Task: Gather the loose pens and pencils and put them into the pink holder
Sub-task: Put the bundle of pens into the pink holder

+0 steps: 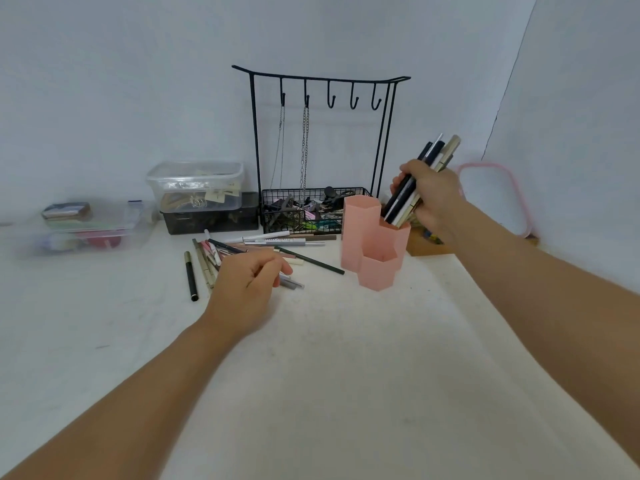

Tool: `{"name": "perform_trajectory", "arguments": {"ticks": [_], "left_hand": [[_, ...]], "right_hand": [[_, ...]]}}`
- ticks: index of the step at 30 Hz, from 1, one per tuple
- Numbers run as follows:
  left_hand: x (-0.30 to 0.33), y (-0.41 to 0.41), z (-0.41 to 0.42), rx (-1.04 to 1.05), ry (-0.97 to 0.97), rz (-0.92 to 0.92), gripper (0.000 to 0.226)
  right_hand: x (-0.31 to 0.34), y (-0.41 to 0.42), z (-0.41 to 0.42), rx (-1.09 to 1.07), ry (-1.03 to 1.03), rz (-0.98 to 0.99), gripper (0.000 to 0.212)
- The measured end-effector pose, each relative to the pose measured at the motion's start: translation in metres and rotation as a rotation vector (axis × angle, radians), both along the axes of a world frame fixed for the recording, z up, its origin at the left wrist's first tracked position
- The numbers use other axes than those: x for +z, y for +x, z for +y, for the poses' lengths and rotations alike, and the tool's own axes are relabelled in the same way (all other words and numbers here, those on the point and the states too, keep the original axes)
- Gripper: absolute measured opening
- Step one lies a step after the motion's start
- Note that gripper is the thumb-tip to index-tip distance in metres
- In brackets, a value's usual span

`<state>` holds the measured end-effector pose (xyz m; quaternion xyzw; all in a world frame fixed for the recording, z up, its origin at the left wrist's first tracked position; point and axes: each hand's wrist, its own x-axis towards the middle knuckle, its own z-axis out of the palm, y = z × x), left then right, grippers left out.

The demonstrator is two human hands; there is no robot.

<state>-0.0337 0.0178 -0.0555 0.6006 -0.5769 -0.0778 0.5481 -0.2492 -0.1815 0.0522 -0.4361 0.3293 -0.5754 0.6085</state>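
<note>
Pink holder [375,251], three joined hexagonal cups, stands upright on the white desk [311,375], just in front of a black wire rack [313,147]. Right hand [431,199] above it, fingers [398,183] wrapped round a bundle of pens [414,188]; bundle tilted, lower tips entering the right rear cup, upper ends fanning out past the hand

Loose pens and pencils [249,251] lie scattered on the desk left of the holder, some crossing one another. Left hand [247,285] rests over the near edge of this pile, fingers loosely curled, tips touching or pinching a grey pen [294,284]; cannot tell whether it is actually gripped

Handling, as a judgement: light, stiff, smooth barrels, apt to roll and to slip out of a loose bunch. Best pinched mid-barrel, or raked parallel and taken as a handful. Holder looks light plastic; an off-centre push could tip it
</note>
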Motion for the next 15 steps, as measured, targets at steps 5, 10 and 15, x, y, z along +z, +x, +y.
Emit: {"name": "perform_trajectory", "arguments": {"ticks": [5, 10, 15], "left_hand": [[0.000, 0.001, -0.001, 0.015, 0.001, -0.009, 0.035], [0.000, 0.000, 0.000, 0.020, -0.001, -0.012, 0.035], [0.000, 0.000, 0.000, 0.018, -0.008, 0.006, 0.034]], "right_hand": [[-0.015, 0.006, 0.006, -0.047, -0.081, 0.269, 0.006], [-0.032, 0.010, 0.006, -0.075, -0.170, 0.502, 0.013], [-0.046, 0.008, 0.003, 0.080, -0.038, 0.419, 0.021]]}}
